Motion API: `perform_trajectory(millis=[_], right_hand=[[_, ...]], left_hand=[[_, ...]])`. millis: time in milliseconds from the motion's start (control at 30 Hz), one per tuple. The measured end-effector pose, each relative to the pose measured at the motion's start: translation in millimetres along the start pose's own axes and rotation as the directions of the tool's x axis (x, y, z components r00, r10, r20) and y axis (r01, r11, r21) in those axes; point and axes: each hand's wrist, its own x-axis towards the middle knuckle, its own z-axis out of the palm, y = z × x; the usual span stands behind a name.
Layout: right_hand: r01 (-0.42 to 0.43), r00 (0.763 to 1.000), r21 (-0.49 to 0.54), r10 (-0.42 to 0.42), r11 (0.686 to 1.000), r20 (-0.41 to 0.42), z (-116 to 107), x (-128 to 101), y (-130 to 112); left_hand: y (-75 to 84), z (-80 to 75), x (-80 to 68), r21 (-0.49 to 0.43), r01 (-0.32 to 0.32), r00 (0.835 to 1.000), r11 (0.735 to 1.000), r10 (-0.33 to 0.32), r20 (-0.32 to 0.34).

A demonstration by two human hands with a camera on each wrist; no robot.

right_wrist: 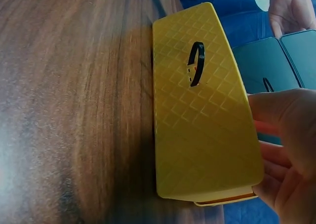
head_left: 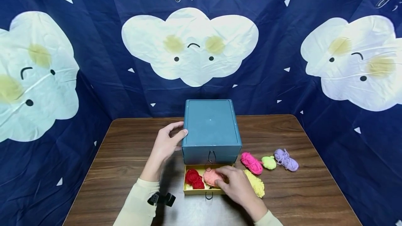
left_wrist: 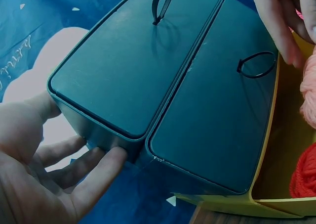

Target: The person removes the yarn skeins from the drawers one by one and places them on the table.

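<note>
Soft, light peach yarn ball [head_left: 212, 177] is pinched by right hand [head_left: 237, 186] in yellow drawer [head_left: 201, 191], lower middle. Squashy, so best held round middle. Left hand [head_left: 166, 144], fingers apart, steadies teal box [head_left: 211, 128].

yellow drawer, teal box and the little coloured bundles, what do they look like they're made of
Yellow drawer: probably card or thin plastic, going by the matte, diamond-embossed front with a black loop pull.
Teal box: looks like matte covered board or plastic, with smooth flat panels and rounded edges; I can't tell which.
Bundles, such as the pink one and the purple one: yarn, with visible fuzzy wound strands.
</note>
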Motion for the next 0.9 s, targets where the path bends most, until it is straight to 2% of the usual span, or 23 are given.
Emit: perform_trajectory(millis=[100, 233, 467, 900], right_hand=[[-0.018, 0.998, -0.044, 0.021, 0.999, 0.06, 0, 3, -2], [-0.01, 0.995, -0.078, 0.018, 0.997, 0.096, -2, 7, -6], [0.014, 0.989, -0.078, -0.002, 0.997, 0.149, 0, 12, -8], [0.063, 0.99, -0.119, -0.046, 0.991, 0.135, 7, 21, -5]], left_hand=[[0.1, -0.3, -0.1, 0.003, -0.001, 1.0, 1.0, 0.001, -0.002], [0.0, -0.6, 0.1, 0.0, -0.003, 1.0, 1.0, 0.003, 0.0], [-1.1, 0.1, 0.3, 0.005, 0.001, 1.0, 1.0, -0.001, 0.001], [-1.1, 0.6, 0.9, 0.0, 0.0, 1.0, 1.0, 0.0, -0.002]])
